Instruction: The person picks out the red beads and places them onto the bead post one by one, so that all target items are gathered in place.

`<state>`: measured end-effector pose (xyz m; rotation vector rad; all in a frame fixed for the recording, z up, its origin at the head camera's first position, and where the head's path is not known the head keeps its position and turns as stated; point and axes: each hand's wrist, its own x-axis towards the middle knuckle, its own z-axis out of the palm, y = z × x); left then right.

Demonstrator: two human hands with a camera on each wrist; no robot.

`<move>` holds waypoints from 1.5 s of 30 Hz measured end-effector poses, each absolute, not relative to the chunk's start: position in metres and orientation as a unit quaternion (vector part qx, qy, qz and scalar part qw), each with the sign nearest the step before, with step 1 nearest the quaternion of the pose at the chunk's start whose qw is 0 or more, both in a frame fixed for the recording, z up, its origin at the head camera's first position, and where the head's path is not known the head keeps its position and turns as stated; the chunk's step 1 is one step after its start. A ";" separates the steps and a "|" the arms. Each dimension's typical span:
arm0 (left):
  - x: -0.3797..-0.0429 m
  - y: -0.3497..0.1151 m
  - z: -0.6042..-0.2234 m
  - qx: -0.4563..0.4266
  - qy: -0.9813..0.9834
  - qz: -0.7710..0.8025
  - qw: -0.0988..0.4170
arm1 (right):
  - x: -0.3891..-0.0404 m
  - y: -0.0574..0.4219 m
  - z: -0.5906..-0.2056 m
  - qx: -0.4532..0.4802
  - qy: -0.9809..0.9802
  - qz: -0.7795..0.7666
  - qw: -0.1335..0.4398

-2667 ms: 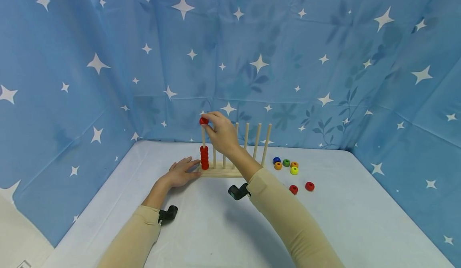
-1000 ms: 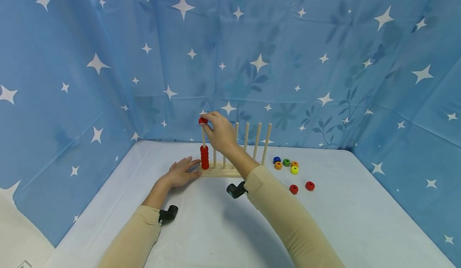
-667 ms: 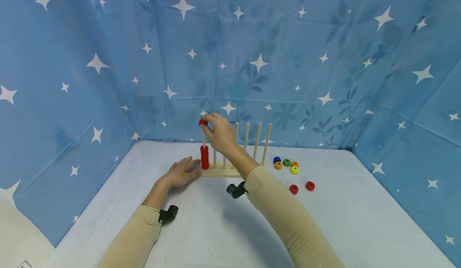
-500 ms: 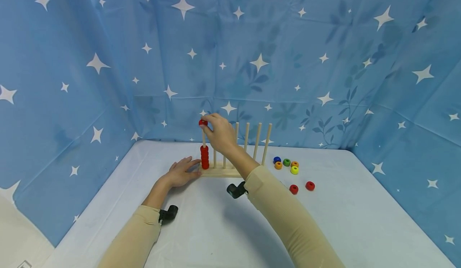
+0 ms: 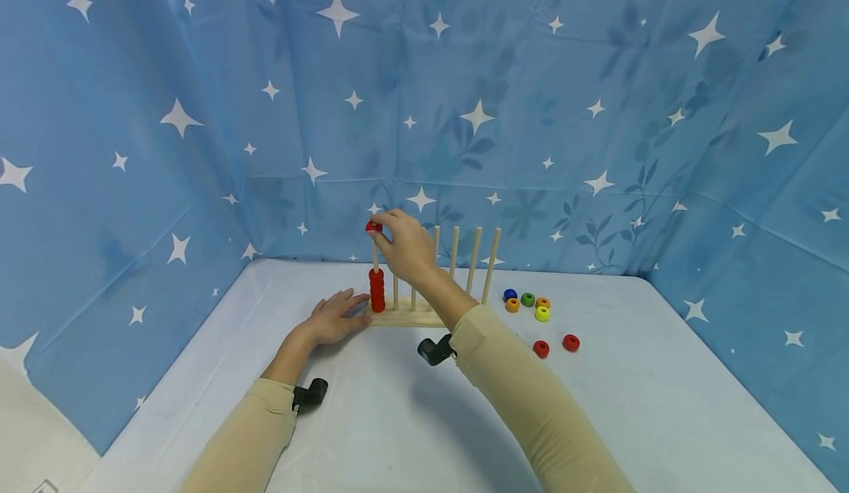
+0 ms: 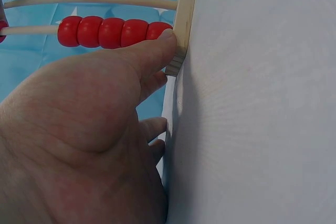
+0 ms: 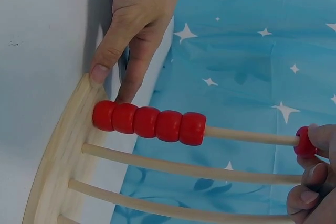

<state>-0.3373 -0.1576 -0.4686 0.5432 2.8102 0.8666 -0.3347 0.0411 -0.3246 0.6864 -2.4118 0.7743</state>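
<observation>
Your right hand [image 5: 407,248] is pinching a red bead [image 5: 374,227] between thumb and fingers at the tip of the leftmost peg [image 5: 375,259], whose bare middle is leaving a gap above five stacked red beads [image 5: 376,291]. Your left hand [image 5: 334,317] is touching the left end of the wooden base [image 5: 407,319], thumb and fingers spread. Two loose red beads [image 5: 570,343] are lying right of the base, nearer you than the mixed-colour beads [image 5: 542,314], all well inside the table's [image 5: 371,419] side edges. A starry curtain [image 5: 424,73] is hanging behind the far edge.
</observation>
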 end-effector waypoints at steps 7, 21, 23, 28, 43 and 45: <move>-0.340 -0.159 -0.475 0.181 0.933 0.301 0.074 | -0.334 0.041 -0.325 0.248 -0.894 0.276 0.252; -0.340 -0.159 -0.477 0.186 0.934 0.296 0.069 | -0.335 0.040 -0.325 0.244 -0.897 0.266 0.256; -0.340 -0.158 -0.476 0.182 0.934 0.298 0.072 | -0.335 0.040 -0.324 0.242 -0.898 0.264 0.256; -0.341 -0.158 -0.476 0.181 0.933 0.305 0.068 | -0.335 0.040 -0.323 0.243 -0.900 0.265 0.245; -0.338 -0.157 -0.471 0.182 0.935 0.296 0.075 | -0.334 0.043 -0.322 0.238 -0.894 0.285 0.251; -0.335 -0.157 -0.468 0.185 0.933 0.298 0.074 | -0.332 0.043 -0.321 0.242 -0.889 0.291 0.256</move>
